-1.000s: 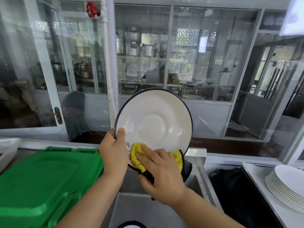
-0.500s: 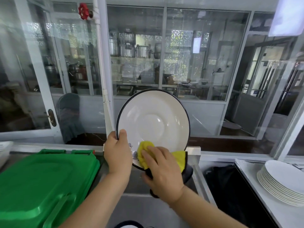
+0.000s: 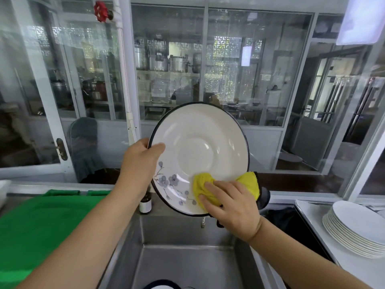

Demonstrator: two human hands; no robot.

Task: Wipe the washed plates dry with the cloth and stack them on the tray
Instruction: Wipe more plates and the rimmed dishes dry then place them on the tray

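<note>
A white plate (image 3: 198, 147) with a dark rim and a blue flower print stands tilted upright over the steel sink (image 3: 183, 255). My left hand (image 3: 139, 161) grips its left rim, thumb on the face. My right hand (image 3: 235, 207) holds a yellow cloth (image 3: 205, 187) with a black backing and presses it on the plate's lower right face. A stack of several white plates (image 3: 358, 228) sits at the right on a white tray (image 3: 308, 209). Another dark-rimmed plate (image 3: 162, 285) peeks in at the sink's bottom edge.
A green plastic lid or crate (image 3: 41, 226) lies left of the sink. A small brown bottle (image 3: 145, 203) stands on the sink's back ledge. A white pipe (image 3: 125, 80) with a red valve runs up behind; glass partitions close off the back.
The plate has turned so the blue flower print now shows at lower left. The cloth has slid rightward along the lower face. My left hand has shifted higher on the rim.
</note>
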